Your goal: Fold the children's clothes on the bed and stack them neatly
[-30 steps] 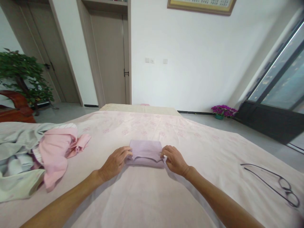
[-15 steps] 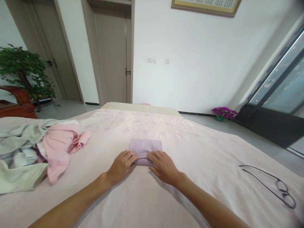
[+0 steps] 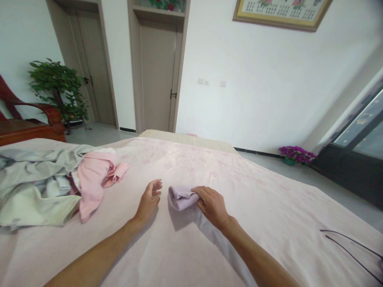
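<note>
A folded lilac striped cloth [image 3: 182, 199], rolled into a small bundle, is lifted a little off the pink bedspread, with its shadow below. My right hand [image 3: 212, 205] pinches its right end between thumb and fingers. To the left of the bundle, my left hand [image 3: 149, 201] is apart from it, with fingers loosely curled, nothing in them and a gap between. Whether the bundle is one garment or several pieces I cannot tell.
A heap of grey, pale green and pink clothes [image 3: 97, 175] lies on the left of the bedspread [image 3: 167, 255]. Eyeglasses [image 3: 353, 247] rest at the right, partly cut off. Beyond stand a wooden armchair [image 3: 44, 119], a leafy plant [image 3: 58, 85] and purple flowers [image 3: 296, 154].
The lilac cloth has gone from lying flat under both hands to a lifted bundle in my right hand. My left hand has let go and moved left. The view has turned left.
</note>
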The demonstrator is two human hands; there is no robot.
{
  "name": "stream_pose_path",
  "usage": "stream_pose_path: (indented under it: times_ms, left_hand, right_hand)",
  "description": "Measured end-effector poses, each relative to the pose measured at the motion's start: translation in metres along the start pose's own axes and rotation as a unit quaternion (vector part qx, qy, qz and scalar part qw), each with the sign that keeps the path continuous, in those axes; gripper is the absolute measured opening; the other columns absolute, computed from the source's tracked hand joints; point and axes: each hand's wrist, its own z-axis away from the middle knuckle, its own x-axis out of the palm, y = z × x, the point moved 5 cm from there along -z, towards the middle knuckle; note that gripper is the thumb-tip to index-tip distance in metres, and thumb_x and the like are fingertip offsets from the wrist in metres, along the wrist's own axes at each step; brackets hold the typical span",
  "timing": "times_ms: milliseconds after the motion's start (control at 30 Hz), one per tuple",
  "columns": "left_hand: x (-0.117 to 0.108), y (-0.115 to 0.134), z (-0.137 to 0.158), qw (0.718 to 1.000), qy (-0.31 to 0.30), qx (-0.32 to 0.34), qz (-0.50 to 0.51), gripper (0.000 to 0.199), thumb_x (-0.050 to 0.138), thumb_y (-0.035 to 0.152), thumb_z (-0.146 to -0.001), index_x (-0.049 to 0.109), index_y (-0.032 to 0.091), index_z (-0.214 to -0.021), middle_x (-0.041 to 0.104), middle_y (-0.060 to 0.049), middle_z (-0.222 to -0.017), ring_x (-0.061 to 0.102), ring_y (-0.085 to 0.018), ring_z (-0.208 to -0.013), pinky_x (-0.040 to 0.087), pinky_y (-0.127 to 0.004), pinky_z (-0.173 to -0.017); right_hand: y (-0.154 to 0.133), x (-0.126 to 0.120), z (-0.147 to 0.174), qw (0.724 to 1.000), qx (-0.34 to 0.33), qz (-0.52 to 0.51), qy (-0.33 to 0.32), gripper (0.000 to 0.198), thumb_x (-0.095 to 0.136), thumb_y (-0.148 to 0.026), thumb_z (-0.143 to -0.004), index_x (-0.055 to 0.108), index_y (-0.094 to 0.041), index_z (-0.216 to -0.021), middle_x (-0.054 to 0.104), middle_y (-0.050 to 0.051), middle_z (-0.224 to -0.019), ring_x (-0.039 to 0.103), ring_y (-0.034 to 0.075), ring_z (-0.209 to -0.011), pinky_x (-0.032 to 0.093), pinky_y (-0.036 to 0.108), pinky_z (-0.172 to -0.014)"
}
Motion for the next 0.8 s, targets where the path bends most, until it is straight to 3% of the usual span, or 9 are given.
stream_pose_path:
  times_ms: [100,200,267,367,500,600,700,800]
  left_hand:
    - [0.009,0.008,0.0,0.988,-0.131,0.01,0.079,0.064,0.069,0.032,-0.077,0.046,0.022,-0.136,0.048,-0.015,-0.143,0.045,-0.028,-0.134,0.036,-0.046,-0.111]
    - [0.028,0.038,0.012,0.943,-0.292,0.03,0.156,0.084,0.079,0.04,-0.072,0.04,0.025,-0.145,0.042,-0.015,-0.15,0.037,-0.03,-0.141,0.027,-0.049,-0.117]
    - [0.037,0.062,0.018,0.923,-0.331,0.038,0.193,0.094,0.084,0.042,-0.066,0.038,0.027,-0.147,0.039,-0.013,-0.153,0.032,-0.031,-0.143,0.023,-0.05,-0.118]
    - [0.047,0.083,0.02,0.92,-0.293,0.003,0.26,0.093,0.083,0.049,-0.067,0.041,0.024,-0.146,0.042,-0.014,-0.151,0.036,-0.034,-0.14,0.031,-0.049,-0.115]
    - [0.06,0.077,0.022,0.927,-0.204,-0.109,0.294,0.07,0.072,0.049,-0.079,0.049,0.021,-0.139,0.054,-0.015,-0.142,0.051,-0.034,-0.128,0.05,-0.042,-0.096]
    - [0.068,0.07,0.022,0.934,-0.144,-0.135,0.297,0.058,0.068,0.048,-0.082,0.055,0.019,-0.13,0.06,-0.014,-0.134,0.056,-0.031,-0.122,0.051,-0.037,-0.093]
    - [0.077,0.067,0.017,0.944,-0.097,-0.133,0.285,0.052,0.065,0.051,-0.082,0.059,0.016,-0.121,0.066,-0.013,-0.125,0.06,-0.028,-0.115,0.05,-0.037,-0.094]
    - [0.089,0.062,0.008,0.946,-0.087,-0.171,0.261,0.052,0.066,0.054,-0.08,0.06,0.014,-0.114,0.068,-0.014,-0.118,0.064,-0.028,-0.107,0.053,-0.037,-0.089]
  right_hand:
    - [0.001,-0.023,0.001,0.984,0.05,-0.157,0.06,0.038,0.048,-0.012,-0.079,0.065,-0.023,-0.11,0.069,0.004,-0.106,0.062,0.02,-0.095,0.047,0.03,-0.086]
    - [0.005,-0.031,0.005,0.943,0.145,-0.282,0.098,0.025,0.049,-0.021,-0.08,0.067,-0.02,-0.097,0.07,0.004,-0.09,0.061,0.021,-0.083,0.048,0.028,-0.075]
    - [0.005,-0.029,0.008,0.911,0.188,-0.353,0.104,0.023,0.051,-0.028,-0.081,0.066,-0.019,-0.097,0.07,0.005,-0.092,0.061,0.023,-0.087,0.048,0.029,-0.076]
    - [0.004,-0.021,0.015,0.866,0.225,-0.439,0.083,0.025,0.053,-0.029,-0.079,0.065,-0.02,-0.099,0.07,0.005,-0.098,0.061,0.025,-0.093,0.048,0.031,-0.08]
    - [0.004,-0.016,0.023,0.824,0.275,-0.494,0.033,0.033,0.052,-0.025,-0.072,0.064,-0.019,-0.102,0.069,0.005,-0.094,0.061,0.023,-0.087,0.048,0.029,-0.073]
    - [0.0,-0.018,0.025,0.793,0.286,-0.537,-0.036,0.048,0.056,-0.03,-0.07,0.06,-0.019,-0.116,0.069,0.007,-0.104,0.062,0.025,-0.093,0.049,0.029,-0.073]
    - [-0.005,-0.016,0.027,0.751,0.289,-0.585,-0.099,0.056,0.065,-0.045,-0.075,0.055,-0.023,-0.125,0.067,0.008,-0.113,0.064,0.026,-0.097,0.052,0.032,-0.075]
    - [0.0,-0.007,0.028,0.715,0.3,-0.625,-0.084,0.056,0.069,-0.052,-0.078,0.056,-0.021,-0.123,0.068,0.01,-0.113,0.066,0.026,-0.097,0.053,0.035,-0.08]
